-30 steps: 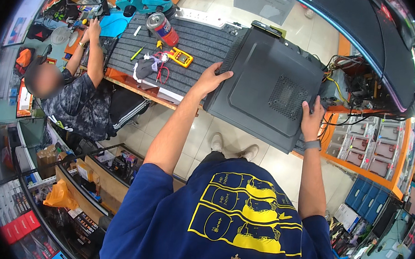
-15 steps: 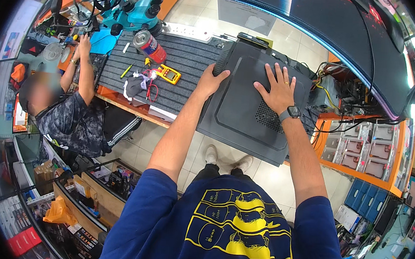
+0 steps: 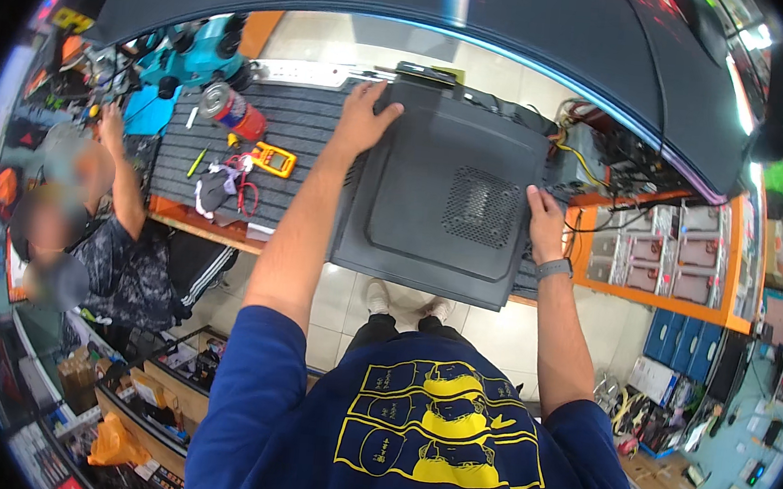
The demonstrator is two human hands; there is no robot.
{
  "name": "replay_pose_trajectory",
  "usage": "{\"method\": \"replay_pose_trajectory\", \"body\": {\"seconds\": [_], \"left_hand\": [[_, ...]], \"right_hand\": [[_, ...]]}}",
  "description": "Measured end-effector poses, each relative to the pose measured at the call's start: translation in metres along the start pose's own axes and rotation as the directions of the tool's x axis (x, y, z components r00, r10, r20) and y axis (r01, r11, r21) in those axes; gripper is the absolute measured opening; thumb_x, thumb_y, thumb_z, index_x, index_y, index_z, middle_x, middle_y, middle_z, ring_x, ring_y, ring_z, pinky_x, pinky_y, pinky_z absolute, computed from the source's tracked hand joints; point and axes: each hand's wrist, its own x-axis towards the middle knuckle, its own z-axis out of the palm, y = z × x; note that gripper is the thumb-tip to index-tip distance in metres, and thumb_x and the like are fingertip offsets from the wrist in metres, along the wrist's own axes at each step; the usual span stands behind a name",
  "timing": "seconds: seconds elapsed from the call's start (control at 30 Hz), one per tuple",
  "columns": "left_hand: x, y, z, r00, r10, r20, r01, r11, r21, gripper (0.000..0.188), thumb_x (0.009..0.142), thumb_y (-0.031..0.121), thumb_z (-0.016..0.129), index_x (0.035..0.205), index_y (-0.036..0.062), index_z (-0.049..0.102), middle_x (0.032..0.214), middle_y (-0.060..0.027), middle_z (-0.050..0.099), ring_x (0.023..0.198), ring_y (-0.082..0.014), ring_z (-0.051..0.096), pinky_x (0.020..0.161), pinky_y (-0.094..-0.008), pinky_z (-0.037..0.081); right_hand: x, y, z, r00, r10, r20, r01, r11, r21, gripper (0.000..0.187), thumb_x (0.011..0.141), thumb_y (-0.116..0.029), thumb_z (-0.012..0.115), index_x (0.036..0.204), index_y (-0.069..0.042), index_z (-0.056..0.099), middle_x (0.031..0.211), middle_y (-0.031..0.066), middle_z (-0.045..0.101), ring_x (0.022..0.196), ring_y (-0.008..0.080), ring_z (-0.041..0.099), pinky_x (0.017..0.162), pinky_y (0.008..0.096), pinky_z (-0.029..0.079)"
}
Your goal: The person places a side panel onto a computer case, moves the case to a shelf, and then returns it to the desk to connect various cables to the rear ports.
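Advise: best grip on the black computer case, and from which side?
I'd grip the computer case by its opposite side edges, left hand from the left, right hand from the right. It lies flat, looks too broad to span one-handed, and its vented top panel shows no handle.

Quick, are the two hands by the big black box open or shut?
Left hand: open, near the far left corner of the black computer case.
Right hand: at the case's right edge; can't tell whether it grips.
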Motion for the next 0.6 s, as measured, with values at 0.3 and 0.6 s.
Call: {"method": "replay_pose_trajectory", "body": {"seconds": [0.3, 0.6], "left_hand": [[0.067, -0.022, 0.009, 0.907, -0.202, 0.371, 0.313, 0.91, -0.271, 0.025, 0.092, 0.02, 0.075, 0.11, 0.0052, 0.07, 0.106, -0.0057, 0.07, 0.102, -0.0136, 0.062, 0.093, -0.0285, 0.047], [0.059, 0.0, -0.001, 0.89, -0.207, 0.406, 0.34, 0.895, -0.288, 0.033, 0.095, 0.025, 0.07, 0.12, 0.0024, 0.068, 0.114, -0.0064, 0.069, 0.109, -0.0154, 0.06, 0.097, -0.0291, 0.045]], "right_hand": [[-0.001, -0.011, -0.017, 0.981, 0.116, 0.153, -0.15, 0.961, 0.231, 0.036, 0.096, -0.024, 0.071, 0.122, 0.001, 0.064, 0.096, -0.0016, 0.065, 0.081, 0.0071, 0.056, 0.068, 0.0238, 0.045], [-0.009, -0.032, -0.007, 0.985, 0.104, 0.14, -0.155, 0.887, 0.436, 0.03, 0.1, -0.026, 0.068, 0.118, -0.004, 0.061, 0.106, 0.0018, 0.065, 0.097, 0.0088, 0.057, 0.087, 0.0241, 0.045]]}}
